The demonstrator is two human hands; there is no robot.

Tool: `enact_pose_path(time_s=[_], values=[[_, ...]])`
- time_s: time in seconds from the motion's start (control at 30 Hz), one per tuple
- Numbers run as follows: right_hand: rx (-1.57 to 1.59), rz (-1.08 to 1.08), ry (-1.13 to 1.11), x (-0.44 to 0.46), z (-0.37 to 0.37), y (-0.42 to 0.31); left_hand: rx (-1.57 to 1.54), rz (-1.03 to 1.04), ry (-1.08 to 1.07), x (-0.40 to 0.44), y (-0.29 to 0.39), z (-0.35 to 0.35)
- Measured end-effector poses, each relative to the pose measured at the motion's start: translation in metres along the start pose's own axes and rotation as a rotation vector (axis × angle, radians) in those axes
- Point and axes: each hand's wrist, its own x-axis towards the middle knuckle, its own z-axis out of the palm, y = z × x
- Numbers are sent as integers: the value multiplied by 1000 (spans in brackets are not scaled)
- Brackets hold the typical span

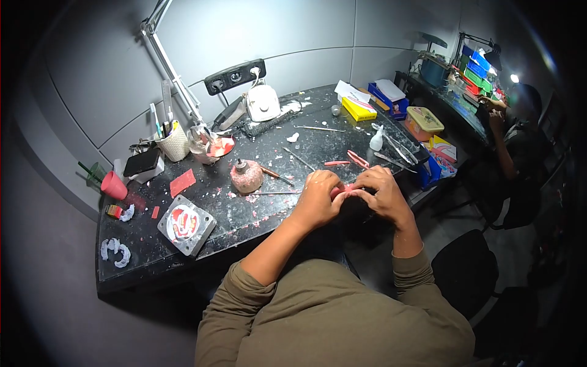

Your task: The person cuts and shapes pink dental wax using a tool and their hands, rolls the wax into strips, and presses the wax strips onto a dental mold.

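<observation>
Close to the table's front edge, my left hand (319,197) and my right hand (384,191) meet, fingers bent and thumbs together. Between them they pinch a piece of pink wax (342,190), mostly covered by the fingers. Just beyond lie strips of pink wax (358,159) and a thin metal tool (298,158). To the left of my left hand stands a wax-spattered spirit burner (246,176), with a brown-handled carving tool (277,176) beside it. A metal flask half (186,225) with red and white filling sits further left.
White dental models (116,252) and a pink cup (114,185) stand at the left edge. A lamp arm (174,73) rises behind the woven tool holder (173,142). At the back right are a yellow box (359,109) and a small white bottle (377,139). Another person (516,137) sits far right.
</observation>
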Motion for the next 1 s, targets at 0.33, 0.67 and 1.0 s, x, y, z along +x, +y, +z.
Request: enact_pose_path(time_s=[0.33, 0.67, 1.0], values=[[130, 69, 37, -8, -23, -17, -51, 79, -43, 0, 8, -4], [21, -25, 112, -3, -12, -16, 77, 79, 180, -3, 4, 1], [15, -29, 154, 0, -2, -17, 51, 53, 164, -2, 8, 2]])
